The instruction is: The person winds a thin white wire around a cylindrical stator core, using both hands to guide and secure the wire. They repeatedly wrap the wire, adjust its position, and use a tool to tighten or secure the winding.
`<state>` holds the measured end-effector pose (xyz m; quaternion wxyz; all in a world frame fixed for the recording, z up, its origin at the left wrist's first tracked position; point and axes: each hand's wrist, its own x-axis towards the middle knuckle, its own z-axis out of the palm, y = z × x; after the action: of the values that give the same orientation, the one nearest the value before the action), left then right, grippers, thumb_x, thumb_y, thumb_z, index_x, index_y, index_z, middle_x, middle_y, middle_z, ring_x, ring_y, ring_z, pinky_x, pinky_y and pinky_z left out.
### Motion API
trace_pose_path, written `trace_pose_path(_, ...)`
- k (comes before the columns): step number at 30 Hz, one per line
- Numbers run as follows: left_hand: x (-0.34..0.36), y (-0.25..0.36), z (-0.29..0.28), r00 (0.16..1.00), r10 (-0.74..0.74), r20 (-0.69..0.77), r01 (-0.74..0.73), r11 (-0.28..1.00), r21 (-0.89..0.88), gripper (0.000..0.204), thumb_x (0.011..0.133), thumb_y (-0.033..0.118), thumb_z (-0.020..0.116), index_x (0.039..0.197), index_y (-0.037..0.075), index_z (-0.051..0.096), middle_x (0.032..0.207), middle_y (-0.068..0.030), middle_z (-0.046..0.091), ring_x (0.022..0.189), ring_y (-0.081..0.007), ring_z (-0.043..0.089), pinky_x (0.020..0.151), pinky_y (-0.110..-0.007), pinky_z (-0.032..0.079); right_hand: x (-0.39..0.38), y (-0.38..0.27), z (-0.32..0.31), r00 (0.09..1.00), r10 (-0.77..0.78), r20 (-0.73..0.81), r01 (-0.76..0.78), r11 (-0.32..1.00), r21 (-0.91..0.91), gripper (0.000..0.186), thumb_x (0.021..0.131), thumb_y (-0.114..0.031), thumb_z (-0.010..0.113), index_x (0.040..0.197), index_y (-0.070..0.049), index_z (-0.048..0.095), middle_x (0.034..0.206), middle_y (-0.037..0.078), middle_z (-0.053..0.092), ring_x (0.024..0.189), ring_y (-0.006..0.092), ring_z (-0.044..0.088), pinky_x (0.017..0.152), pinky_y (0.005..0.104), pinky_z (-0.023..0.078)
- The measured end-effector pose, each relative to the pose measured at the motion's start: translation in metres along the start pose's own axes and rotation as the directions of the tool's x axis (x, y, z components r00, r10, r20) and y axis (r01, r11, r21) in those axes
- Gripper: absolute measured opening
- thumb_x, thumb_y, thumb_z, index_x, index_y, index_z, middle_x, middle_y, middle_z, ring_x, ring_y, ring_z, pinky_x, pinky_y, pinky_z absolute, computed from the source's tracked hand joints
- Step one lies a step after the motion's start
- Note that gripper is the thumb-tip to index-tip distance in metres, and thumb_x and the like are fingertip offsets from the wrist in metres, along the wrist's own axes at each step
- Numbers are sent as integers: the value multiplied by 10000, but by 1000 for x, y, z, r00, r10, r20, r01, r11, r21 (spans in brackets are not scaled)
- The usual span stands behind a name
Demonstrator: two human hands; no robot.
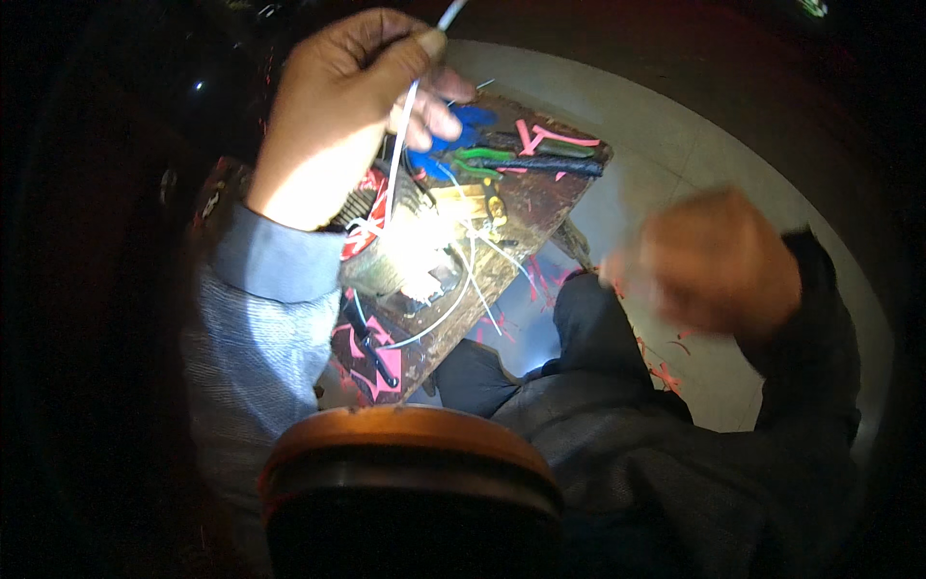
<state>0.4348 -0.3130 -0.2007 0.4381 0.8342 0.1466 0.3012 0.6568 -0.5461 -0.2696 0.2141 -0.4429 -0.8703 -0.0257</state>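
Note:
My left hand is raised over the bench at the upper left. Its thumb and fingers pinch a thin white sleeve-like strand that runs down toward the bench. Beneath it lies a rounded metal part with ribbed edges, which looks like a motor housing; strong glare hides its middle. Several pale strands trail out from this part across the bench edge. Off to the right, away from the bench, my right hand is smeared by motion, so its fingers and anything in them are unclear.
On the wooden bench lie green-handled pliers, a dark tool, blue material, a yellow item and pink scraps. A black-handled tool rests nearer me. Red scraps litter the floor.

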Motion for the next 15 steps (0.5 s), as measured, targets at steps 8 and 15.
trace_pose_path(8,-29,34,14,997,-31,-73,32,999,4,74,1045,72,619,1047,-2,631,906,-121,748,813,-192,757,717,-324,620,3,-100,52,940,-338,-47,340,937,78,226,949,-185,672,1149,-80,670,763,51,616,563,166,597,490,316,479)
trace_pose_path(15,-29,26,-5,977,213,18,-208,925,318,165,1071,149,617,1141,13,680,1002,-172,773,801,-170,752,590,-206,520,12,-113,64,916,-398,-41,400,912,90,217,939,-184,674,1126,-75,679,743,52,611,562,174,597,493,333,478)
